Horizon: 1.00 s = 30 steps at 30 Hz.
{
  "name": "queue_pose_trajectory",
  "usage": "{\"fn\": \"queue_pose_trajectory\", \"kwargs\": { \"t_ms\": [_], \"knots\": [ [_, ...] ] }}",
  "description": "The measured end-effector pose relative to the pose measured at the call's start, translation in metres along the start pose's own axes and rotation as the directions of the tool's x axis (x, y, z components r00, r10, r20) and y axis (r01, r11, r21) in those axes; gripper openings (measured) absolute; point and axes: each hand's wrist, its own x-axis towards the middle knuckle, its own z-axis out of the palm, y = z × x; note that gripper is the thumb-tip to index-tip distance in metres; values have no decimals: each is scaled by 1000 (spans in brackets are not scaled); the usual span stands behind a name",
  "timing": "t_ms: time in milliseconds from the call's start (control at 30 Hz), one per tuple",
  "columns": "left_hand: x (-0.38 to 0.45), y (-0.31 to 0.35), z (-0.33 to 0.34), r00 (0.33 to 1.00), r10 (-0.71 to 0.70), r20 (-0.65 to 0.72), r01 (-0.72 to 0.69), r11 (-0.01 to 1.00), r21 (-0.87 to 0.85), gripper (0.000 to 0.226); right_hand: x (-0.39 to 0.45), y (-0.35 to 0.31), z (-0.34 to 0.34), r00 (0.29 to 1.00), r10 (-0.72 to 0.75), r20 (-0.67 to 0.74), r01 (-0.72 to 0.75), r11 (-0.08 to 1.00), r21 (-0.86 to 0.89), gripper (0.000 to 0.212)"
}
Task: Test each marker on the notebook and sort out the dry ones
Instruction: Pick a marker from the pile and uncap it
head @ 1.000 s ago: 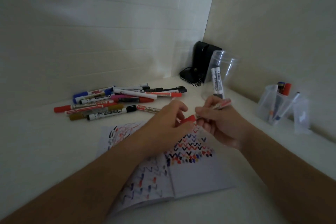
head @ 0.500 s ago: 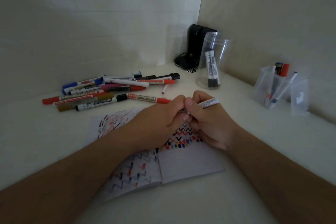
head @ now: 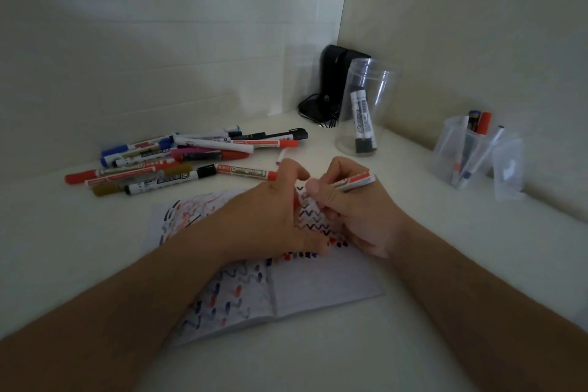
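An open notebook (head: 321, 289) covered in coloured zigzag test marks lies on the white desk. My right hand (head: 356, 219) grips a red-and-white marker (head: 354, 182), its tip pointing down at the right page and hidden behind my fingers. My left hand (head: 270, 216) rests on the notebook just left of it, fingers curled, with a bit of the red cap (head: 296, 200) showing between them. A pile of several markers (head: 191, 159) lies behind the notebook at the left.
A tall clear jar (head: 369, 79) holding one black-capped marker stands at the back. Clear cups (head: 451, 143) with several markers sit at the right by the wall. A black device (head: 331, 73) with a cable fills the corner.
Both hands came down from above the page onto the notebook. The red cap, seen between the hands a second ago, is now tucked in my left fingers.
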Motion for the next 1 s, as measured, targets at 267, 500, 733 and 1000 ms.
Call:
{"fn": "queue_pose_trajectory", "kwargs": {
  "t_ms": [267, 500, 733, 1000],
  "knots": [
    [-7, -7, -12, 985, 99, 143, -123, 978, 170, 25, -19, -40, -39, 989, 141, 50, -136, 986, -102, 19],
    [0, -12, -8, 986, 72, 151, -97, 982, 160, 30, -37, -5, -30, 999, 51, 2, -49, 967, -249, 21],
    [-1, -10, -8, 986, 68, 149, -93, 982, 166, 31, -37, -3, -31, 996, 68, -53, -83, 923, -377, 31],
    [-1, -11, -8, 986, 60, 153, -84, 984, 157, 34, -40, -10, -24, 993, 86, -83, -117, 846, -521, 36]
  ]
}}
